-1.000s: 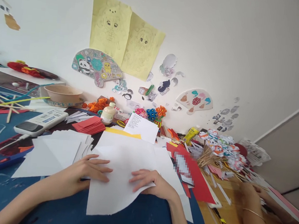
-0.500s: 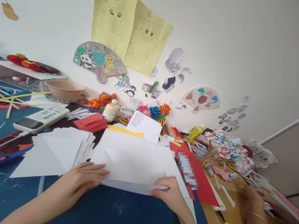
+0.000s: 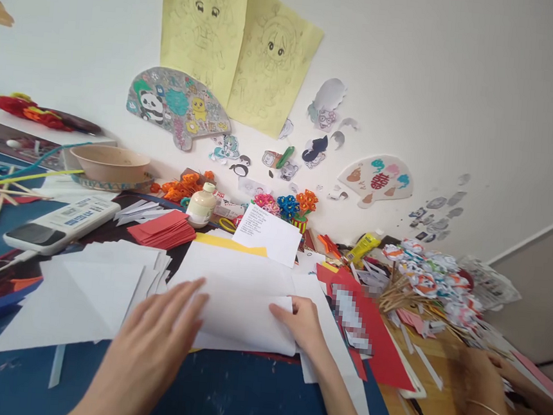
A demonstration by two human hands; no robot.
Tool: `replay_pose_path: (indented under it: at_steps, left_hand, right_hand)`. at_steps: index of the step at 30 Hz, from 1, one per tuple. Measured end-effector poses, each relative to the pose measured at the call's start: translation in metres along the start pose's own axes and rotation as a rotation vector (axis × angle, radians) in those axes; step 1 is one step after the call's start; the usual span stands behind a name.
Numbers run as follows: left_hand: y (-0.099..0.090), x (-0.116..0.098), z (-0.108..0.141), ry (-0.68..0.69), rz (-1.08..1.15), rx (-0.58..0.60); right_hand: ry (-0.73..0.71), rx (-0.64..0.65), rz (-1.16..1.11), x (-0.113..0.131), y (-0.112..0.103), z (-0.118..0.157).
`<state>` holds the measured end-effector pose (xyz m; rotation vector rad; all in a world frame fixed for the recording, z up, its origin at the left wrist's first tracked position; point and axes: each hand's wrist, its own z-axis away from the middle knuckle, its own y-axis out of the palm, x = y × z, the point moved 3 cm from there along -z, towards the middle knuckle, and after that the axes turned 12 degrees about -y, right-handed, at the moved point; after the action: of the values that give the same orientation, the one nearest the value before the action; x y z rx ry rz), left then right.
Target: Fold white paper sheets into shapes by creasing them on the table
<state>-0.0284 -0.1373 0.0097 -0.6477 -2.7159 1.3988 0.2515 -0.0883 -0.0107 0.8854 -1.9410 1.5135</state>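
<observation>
A white sheet of paper point(image 3: 242, 324) lies in front of me on other white sheets, its near part folded over away from me. Between its thumb and fingers, my right hand point(image 3: 301, 323) pinches the right end of the folded flap. My left hand point(image 3: 162, 327) is at the sheet's left side, fingers stretched and slightly apart, holding nothing; whether its fingertips touch the paper I cannot tell. A stack of white paper point(image 3: 90, 288) with creased sheets fans out left of that hand.
Red paper slips point(image 3: 163, 228), a glue bottle point(image 3: 202, 205) and a handwritten note point(image 3: 268, 234) stand or lie behind the sheet. A power strip point(image 3: 62, 224) is at the left. On the right are red paper point(image 3: 385, 343), paper flowers on sticks point(image 3: 428, 276) and another person's arm point(image 3: 489, 404).
The sheet's near edge has been brought up and away from me with my right hand. My left hand has let go of the paper's left edge and opened.
</observation>
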Motion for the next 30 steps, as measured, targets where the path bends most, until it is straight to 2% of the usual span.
replay_pose_path:
  at_steps: [2, 5, 7, 9, 12, 14, 16, 18, 21, 23, 26, 30]
  left_hand:
    - [0.008, -0.021, 0.001, 0.23, -0.041, 0.037]
    - [0.027, -0.042, 0.002, 0.358, -0.105, 0.13]
    - [0.04, -0.048, 0.002, 0.386, -0.125, 0.229]
    - [0.049, -0.049, 0.001, 0.394, -0.123, 0.319]
    - [0.055, -0.044, -0.001, 0.381, -0.11, 0.373]
    - [0.056, -0.042, -0.003, 0.366, -0.108, 0.364]
    - [0.056, -0.04, -0.003, 0.365, -0.108, 0.337]
    - [0.055, -0.04, -0.003, 0.373, -0.108, 0.293]
    - [0.055, -0.039, -0.003, 0.374, -0.099, 0.224]
    - [0.056, -0.038, -0.003, 0.366, -0.084, 0.204]
    - [0.062, -0.036, -0.003, 0.361, -0.065, 0.218]
    - [0.073, -0.033, 0.004, 0.416, -0.027, 0.226]
  right_hand:
    - [-0.024, 0.025, 0.139, 0.002, 0.005, 0.0]
    - [-0.092, 0.019, 0.322, 0.009, 0.01, 0.003]
    - [-0.171, -0.029, 0.383, 0.015, 0.009, 0.006]
    - [-0.282, -0.132, 0.424, 0.021, 0.004, 0.011]
    - [-0.47, -0.26, 0.539, 0.032, -0.003, 0.026]
    - [-0.596, -0.216, 0.597, 0.037, 0.001, 0.038]
    - [-0.662, -0.146, 0.607, 0.036, 0.007, 0.051]
    - [-0.655, -0.154, 0.598, 0.031, 0.012, 0.061]
    - [-0.588, -0.261, 0.573, 0.02, 0.012, 0.069]
    - [-0.53, -0.286, 0.534, 0.013, 0.011, 0.069]
    - [-0.467, -0.244, 0.473, 0.009, 0.013, 0.066]
    - [-0.475, -0.196, 0.475, 0.007, 0.016, 0.064]
